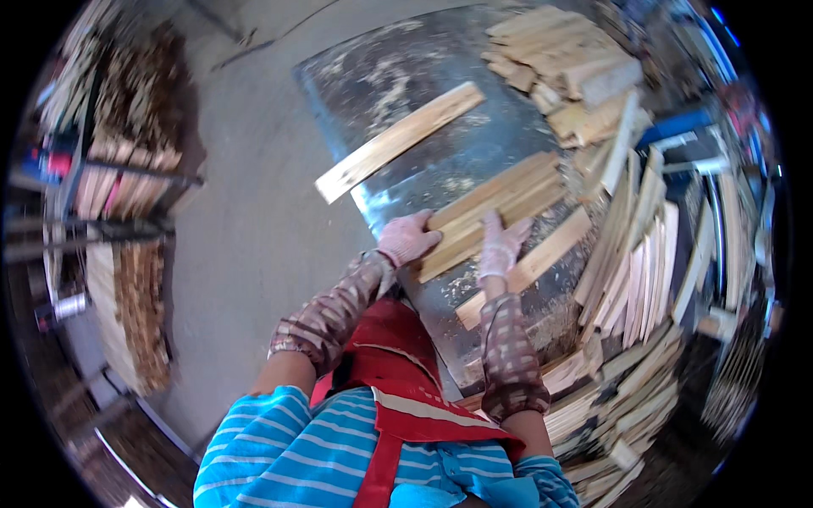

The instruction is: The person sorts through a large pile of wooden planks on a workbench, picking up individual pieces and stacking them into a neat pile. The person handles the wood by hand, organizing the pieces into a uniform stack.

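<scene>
Several wooden boards point(495, 216) lie side by side on the dark metal table point(339, 102). My left hand point(408, 237), in a pale pink glove, is closed at their left end, thumb and fingers at the edge. My right hand point(502, 245), gloved alike, rests by their near long edge with thumb and fingers stretched apart. A separate board point(402, 142) lies farther back, its left end sticking out over the table's edge. Another narrow board point(525, 267) lies nearer, partly under my right wrist.
Wood shavings are scattered over the table. A stack of boards point(563, 55) sits at its far right corner. Many thin slats point(639, 254) lean along the right side, with more piled at the lower right point(627, 406). Stacked wood point(127, 313) stands across the grey floor point(246, 169) at left.
</scene>
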A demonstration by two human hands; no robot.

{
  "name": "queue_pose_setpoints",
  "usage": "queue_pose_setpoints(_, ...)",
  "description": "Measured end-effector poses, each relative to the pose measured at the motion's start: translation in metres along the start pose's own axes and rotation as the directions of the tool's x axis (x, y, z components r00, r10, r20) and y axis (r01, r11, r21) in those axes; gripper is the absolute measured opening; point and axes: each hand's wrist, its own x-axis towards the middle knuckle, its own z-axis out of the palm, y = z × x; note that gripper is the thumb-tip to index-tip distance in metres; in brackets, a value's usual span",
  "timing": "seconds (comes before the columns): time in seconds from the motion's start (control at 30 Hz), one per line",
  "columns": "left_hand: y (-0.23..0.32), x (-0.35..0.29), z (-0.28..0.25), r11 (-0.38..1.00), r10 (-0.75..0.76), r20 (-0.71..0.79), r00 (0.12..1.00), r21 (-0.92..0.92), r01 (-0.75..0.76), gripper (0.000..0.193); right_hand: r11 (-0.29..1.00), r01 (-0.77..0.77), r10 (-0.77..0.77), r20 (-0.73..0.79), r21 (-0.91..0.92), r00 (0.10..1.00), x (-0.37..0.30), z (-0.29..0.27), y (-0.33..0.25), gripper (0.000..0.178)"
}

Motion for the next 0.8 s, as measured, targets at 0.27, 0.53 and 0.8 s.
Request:
queue_pose_setpoints(0.27, -0.023, -0.032, 0.051, 0.989, 0.047, -0.012, 0.999, -0.138, -0.048, 0.048, 0.647, 0.019, -0.143, -0.097, -0.762, 0.985, 0.025, 0.031, 0.002, 0.11)
queue_pose_setpoints(0.53, -0.099, -0.064, 0.044, 0.7, -0.04, -0.005, 0.999, -0.714, 0.024, 0.042, 0.708, -0.011, -0.148, -0.163, -0.706, 0.976, 0.02, 0.036, 0.005, 0.105)
queue_pose_setpoints(0.8, -0.34, -0.051, 0.158, 0.372, -0.444, 0.163, 0.881, -0.861, 0.347, 0.041, 0.819, 0.244, -0.301, -0.027, -0.519, 0.953, -0.005, 0.045, -0.018, 0.092)
